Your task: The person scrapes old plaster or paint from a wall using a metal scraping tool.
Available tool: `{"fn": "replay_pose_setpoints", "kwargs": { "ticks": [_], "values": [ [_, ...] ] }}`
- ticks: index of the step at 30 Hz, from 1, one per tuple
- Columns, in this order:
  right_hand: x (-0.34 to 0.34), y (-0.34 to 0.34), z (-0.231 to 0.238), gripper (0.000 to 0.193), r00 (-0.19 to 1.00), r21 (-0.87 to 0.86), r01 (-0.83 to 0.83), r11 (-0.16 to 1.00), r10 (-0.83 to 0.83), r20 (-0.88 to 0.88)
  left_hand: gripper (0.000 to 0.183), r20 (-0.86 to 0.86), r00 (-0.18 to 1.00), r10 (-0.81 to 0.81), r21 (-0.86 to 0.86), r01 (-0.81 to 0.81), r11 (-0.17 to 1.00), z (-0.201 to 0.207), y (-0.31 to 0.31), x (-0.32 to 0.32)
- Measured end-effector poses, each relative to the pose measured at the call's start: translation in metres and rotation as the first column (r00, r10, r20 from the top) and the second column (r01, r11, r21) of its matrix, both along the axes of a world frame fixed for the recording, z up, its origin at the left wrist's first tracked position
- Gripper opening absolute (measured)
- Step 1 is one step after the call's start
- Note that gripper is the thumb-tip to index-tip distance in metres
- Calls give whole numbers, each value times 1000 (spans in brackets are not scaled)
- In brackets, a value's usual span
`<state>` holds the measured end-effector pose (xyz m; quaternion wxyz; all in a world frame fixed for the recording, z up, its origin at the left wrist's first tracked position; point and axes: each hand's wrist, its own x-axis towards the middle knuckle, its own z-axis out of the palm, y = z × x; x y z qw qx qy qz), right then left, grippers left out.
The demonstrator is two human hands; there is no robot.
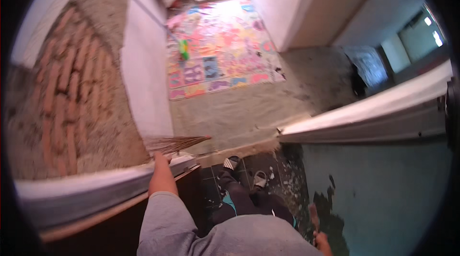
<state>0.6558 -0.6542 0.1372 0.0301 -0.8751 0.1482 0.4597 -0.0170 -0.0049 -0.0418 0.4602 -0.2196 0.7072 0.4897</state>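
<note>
My left hand (162, 158) reaches forward to the white door frame, closed on a broom of thin brown twigs (178, 144). The broom lies crosswise, spread at its left and narrowing to the right; some of my fingers are hidden. Down at the lower right, my right hand (322, 242) is closed round a small hand tool with a flat reddish-brown end (314, 214). That tool points upward beside the blue-green wall (378, 193), where dark patches show in the paint. The exact kind of the tool cannot be made out.
Pale flakes lie on the dark floor tiles (275, 169) near my sandalled feet. Ahead, past a raised sill (239, 151), is a colourful floor mat (220, 50). A long pole with a green head (184, 50) leans there. Bare brick (72, 83) shows in the left wall.
</note>
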Motion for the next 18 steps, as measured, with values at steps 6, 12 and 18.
{"fn": "replay_pose_setpoints", "kwargs": {
  "ticks": [6,12,18],
  "values": [
    [-72,43,60,20,988,-42,21,999,-14,154,59,-36,997,72,-40,-73,997,20,32,-4],
    [-142,12,8,27,962,-188,272,944,-271,31,63,65,997,49,-193,-35,980,67,40,53],
    [-230,-31,-46,32,880,-119,474,872,-467,85,65,39,998,56,-305,-42,952,71,67,86]
  ]
}}
